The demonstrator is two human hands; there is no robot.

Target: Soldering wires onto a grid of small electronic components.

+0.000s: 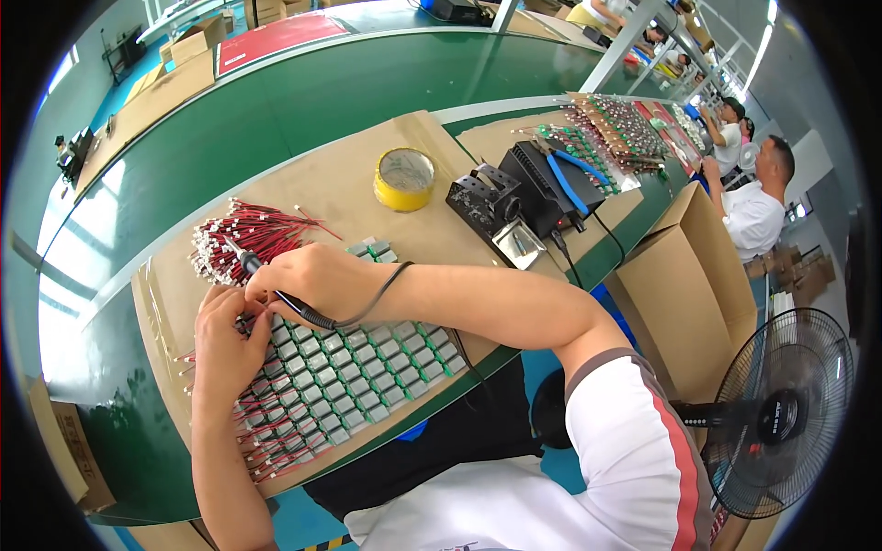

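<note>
My right hand (317,280) is closed around a black-handled soldering iron (309,313), its metal tip angled up and left toward a pile of red and black wires with white connectors (253,241). Close against it, my left hand (228,342) is closed, its fingertips pinched together; what they hold is hidden. Beneath both hands lie rows of small grey blocks with green edges (354,372). Red wires (276,427) run from the blocks along the left and near side. The iron's dark cord loops over my right wrist.
Brown cardboard covers the green bench (386,83). Beyond my right forearm are yellow tape (404,179), an iron stand (487,197), a black box (542,184) and blue-handled pliers (570,184). A carton (689,275) and fan (781,413) stand right. Other people sit farther along.
</note>
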